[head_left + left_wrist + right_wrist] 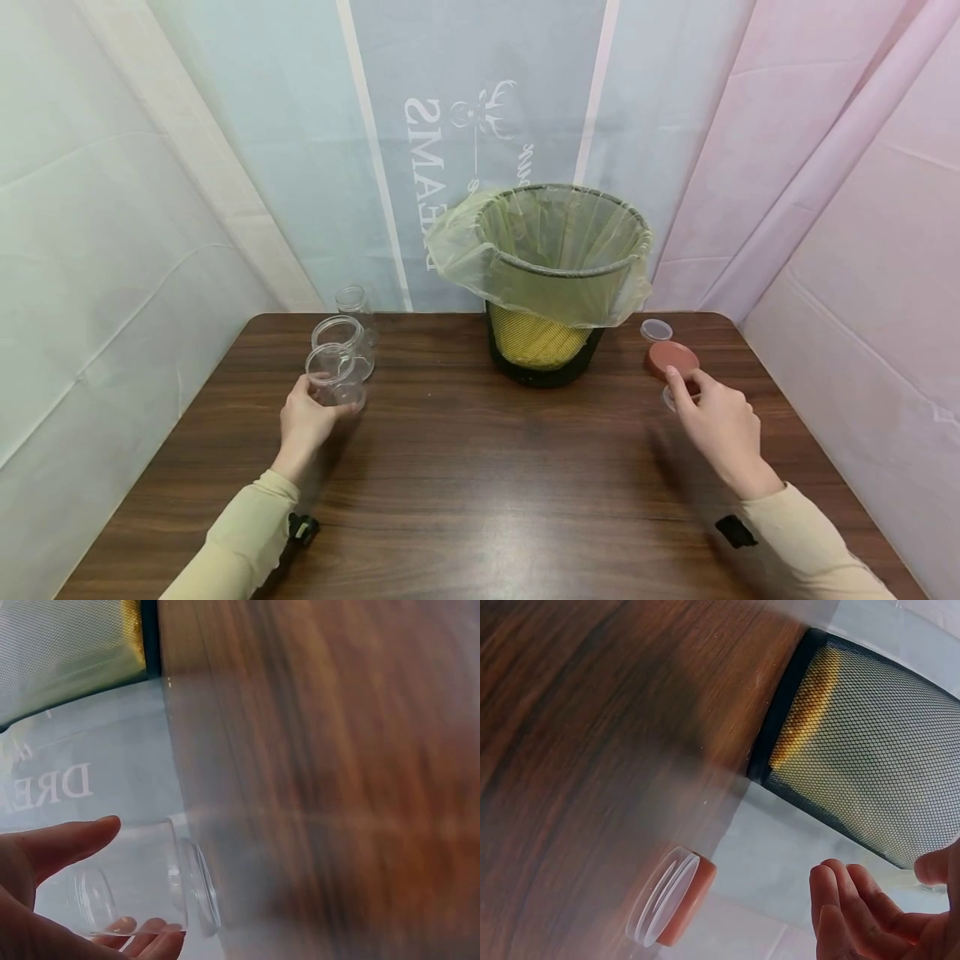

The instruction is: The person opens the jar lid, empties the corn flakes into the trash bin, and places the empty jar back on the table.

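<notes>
At the table's left, my left hand [309, 421] grips a clear jar [327, 372], thumb on one side and fingers round the other in the left wrist view. Right behind it stand a second clear jar [365, 357] and a taller, narrower one [352, 297]. Over on the right, my right hand [718, 427] hovers above a small group of lids, its fingers gently bent and nothing between them. A reddish-brown lid [670, 356] lies beyond the fingertips. One clear lid [667, 401] is partly hidden by the hand; another clear lid [657, 330] lies farther back.
A black mesh waste bin [542, 377] with a pale yellow bag [555, 300] over its rim stands at the table's back edge, between the jars and the lids. Pale fabric walls [480, 50] surround the brown wooden table [480, 475] on the back and sides.
</notes>
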Tool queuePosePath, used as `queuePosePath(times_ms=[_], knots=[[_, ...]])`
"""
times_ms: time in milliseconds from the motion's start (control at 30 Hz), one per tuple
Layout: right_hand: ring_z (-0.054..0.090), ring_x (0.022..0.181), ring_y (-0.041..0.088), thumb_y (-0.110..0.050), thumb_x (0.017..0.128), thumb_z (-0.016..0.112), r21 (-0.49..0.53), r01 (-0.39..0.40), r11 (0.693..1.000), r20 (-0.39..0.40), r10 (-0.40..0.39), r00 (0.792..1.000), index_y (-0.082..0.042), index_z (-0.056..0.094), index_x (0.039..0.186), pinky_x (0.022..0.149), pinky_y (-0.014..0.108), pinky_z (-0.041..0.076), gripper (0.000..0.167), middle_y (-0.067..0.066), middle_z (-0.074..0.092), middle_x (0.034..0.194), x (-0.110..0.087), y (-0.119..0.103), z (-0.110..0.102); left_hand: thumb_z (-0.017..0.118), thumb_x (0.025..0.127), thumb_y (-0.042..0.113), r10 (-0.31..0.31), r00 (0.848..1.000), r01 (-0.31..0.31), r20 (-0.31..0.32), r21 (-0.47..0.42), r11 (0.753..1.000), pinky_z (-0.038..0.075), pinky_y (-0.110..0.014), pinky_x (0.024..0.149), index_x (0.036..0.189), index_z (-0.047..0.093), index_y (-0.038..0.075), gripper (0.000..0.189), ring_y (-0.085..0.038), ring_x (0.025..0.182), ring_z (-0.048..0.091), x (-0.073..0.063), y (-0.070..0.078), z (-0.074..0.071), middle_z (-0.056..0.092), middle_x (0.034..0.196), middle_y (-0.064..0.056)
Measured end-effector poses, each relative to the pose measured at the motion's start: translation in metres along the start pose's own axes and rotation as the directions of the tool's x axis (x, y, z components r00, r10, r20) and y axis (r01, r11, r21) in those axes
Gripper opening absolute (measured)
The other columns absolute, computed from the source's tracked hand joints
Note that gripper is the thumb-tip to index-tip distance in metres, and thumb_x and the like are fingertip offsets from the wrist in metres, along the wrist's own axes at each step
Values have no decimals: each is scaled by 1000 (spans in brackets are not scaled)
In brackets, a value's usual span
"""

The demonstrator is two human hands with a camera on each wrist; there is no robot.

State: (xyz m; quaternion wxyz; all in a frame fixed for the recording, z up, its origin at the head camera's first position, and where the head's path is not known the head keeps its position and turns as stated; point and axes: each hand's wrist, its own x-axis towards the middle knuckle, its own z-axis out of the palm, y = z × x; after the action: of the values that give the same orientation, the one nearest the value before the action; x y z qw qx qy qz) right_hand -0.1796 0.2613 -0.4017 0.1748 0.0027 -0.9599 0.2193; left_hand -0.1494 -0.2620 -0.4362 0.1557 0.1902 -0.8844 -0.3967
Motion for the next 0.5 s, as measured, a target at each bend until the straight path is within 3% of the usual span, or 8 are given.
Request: queuePosePath(times_ms=[333, 500], knots=[[60, 60, 31, -51, 97, 41, -2, -17, 1000, 9, 17, 1000, -10, 66, 100, 41, 35, 31, 49, 15, 69, 84, -4, 10, -1, 85, 63, 12, -28, 997, 26, 68, 36, 999, 40, -34, 72, 123, 53, 2, 68, -32, 92, 56, 7, -12, -6, 61, 109, -22], [63, 68, 37, -53, 97, 39, 0, -3, 1000, 14, 3, 1000, -9, 66, 101, 43, 37, 35, 52, 15, 70, 91, -5, 13, -1, 85, 62, 12, -37, 996, 34, 83, 38, 999, 42, -39, 76, 121, 54, 1, 68, -34, 93, 56, 9, -16, -8, 61, 108, -23]])
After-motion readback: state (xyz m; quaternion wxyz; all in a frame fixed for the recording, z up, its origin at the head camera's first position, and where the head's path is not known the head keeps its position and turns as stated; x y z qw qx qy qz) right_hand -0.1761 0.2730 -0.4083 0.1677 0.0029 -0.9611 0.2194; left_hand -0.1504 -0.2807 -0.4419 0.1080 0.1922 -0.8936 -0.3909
